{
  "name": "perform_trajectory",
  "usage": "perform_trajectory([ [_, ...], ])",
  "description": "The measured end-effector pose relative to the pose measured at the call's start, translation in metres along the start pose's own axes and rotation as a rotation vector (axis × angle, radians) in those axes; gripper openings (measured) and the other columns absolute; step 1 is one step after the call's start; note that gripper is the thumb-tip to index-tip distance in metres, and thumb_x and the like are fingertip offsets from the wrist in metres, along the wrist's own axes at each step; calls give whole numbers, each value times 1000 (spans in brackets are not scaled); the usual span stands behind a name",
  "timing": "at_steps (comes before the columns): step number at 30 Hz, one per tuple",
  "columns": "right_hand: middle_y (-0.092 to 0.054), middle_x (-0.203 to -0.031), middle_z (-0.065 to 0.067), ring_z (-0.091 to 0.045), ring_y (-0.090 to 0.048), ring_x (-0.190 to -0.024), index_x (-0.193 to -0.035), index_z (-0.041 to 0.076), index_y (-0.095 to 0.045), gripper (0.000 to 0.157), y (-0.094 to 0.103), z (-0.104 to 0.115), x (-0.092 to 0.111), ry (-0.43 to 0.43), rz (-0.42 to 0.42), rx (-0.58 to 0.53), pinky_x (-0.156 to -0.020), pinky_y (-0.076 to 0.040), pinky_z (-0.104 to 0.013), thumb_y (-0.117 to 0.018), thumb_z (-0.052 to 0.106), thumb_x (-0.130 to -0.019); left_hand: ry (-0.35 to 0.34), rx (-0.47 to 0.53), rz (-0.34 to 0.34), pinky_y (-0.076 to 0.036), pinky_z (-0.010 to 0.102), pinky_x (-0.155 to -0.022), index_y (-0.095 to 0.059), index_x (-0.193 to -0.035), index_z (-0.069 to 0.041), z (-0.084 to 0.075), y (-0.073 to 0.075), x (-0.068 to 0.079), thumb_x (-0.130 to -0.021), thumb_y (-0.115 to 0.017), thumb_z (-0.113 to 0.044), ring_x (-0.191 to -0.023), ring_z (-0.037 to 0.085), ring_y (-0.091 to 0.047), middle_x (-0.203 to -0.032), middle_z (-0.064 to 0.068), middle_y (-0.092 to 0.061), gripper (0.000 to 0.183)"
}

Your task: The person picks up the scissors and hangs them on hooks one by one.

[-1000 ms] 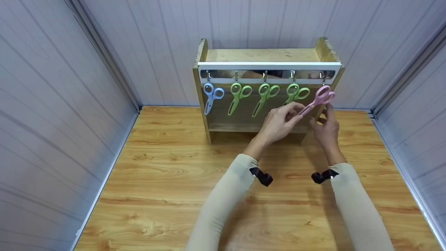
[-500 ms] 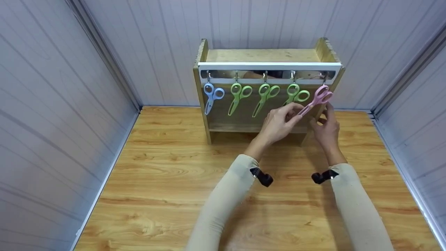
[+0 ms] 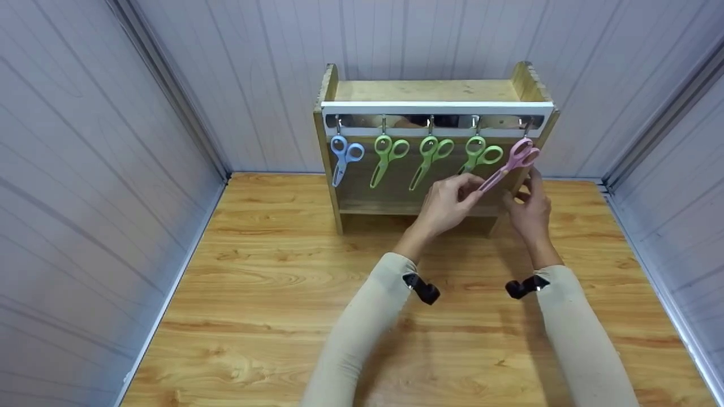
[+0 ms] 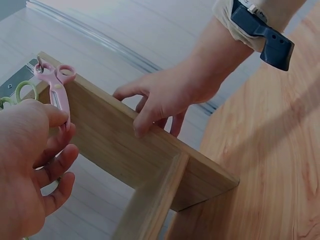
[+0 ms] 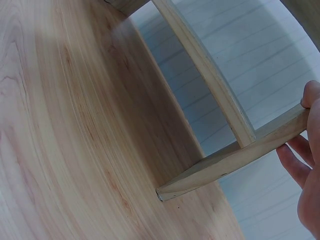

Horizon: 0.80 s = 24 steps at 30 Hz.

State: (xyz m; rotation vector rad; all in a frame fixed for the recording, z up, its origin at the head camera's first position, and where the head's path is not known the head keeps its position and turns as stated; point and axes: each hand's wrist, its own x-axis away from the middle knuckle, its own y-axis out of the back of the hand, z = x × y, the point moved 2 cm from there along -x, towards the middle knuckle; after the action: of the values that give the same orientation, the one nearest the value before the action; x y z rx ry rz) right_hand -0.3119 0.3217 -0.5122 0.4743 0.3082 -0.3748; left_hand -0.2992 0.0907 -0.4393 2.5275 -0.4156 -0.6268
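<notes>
Pink scissors (image 3: 512, 164) hang at the right-hand hook of the rack, where the left wrist view shows the hook at one handle loop. My left hand (image 3: 444, 206) pinches their lower blade end between thumb and forefinger, and the scissors slant down toward it. With my right hand (image 3: 529, 212) I grip the right side panel (image 4: 115, 117) of the wooden shelf, thumb on the near side and fingers behind. Green scissors (image 3: 478, 154) hang one hook to the left, their blade tip close to my left hand.
Two more green scissors (image 3: 432, 158) and blue scissors (image 3: 343, 158) hang farther left on the metal hook strip (image 3: 407, 120). The wooden shelf (image 3: 430, 90) stands on a wood-grain surface (image 3: 254, 282) against a pale panelled wall (image 3: 254, 85), with side walls left and right.
The pink scissors have shifted slightly left, toward the hook. My left hand has slid a little down and left to their blade end. My right hand has stayed on the side panel.
</notes>
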Motion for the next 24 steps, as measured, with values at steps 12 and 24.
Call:
perform_trajectory([
  [12, -59, -163, -33, -58, -71, -131, -170, 13, -42, 72, 0, 0, 0, -7, 19, -5, -84, -46, 0, -66, 5, -103, 58, 69, 3, -46, 13, -75, -80, -129, -8, 4, -4, 0, -111, -71, -18, -88, 6, -72, -108, 7, -87, 23],
  [24, -64, -159, -29, -53, -72, -132, -171, 16, -43, 73, 1, 0, 0, -14, 23, -27, -87, -48, -3, -68, 7, -103, 107, 157, 49, -56, 19, -91, -75, -141, -4, 9, -14, -1, -106, -65, -4, -98, 6, -69, -123, 12, -85, 36],
])
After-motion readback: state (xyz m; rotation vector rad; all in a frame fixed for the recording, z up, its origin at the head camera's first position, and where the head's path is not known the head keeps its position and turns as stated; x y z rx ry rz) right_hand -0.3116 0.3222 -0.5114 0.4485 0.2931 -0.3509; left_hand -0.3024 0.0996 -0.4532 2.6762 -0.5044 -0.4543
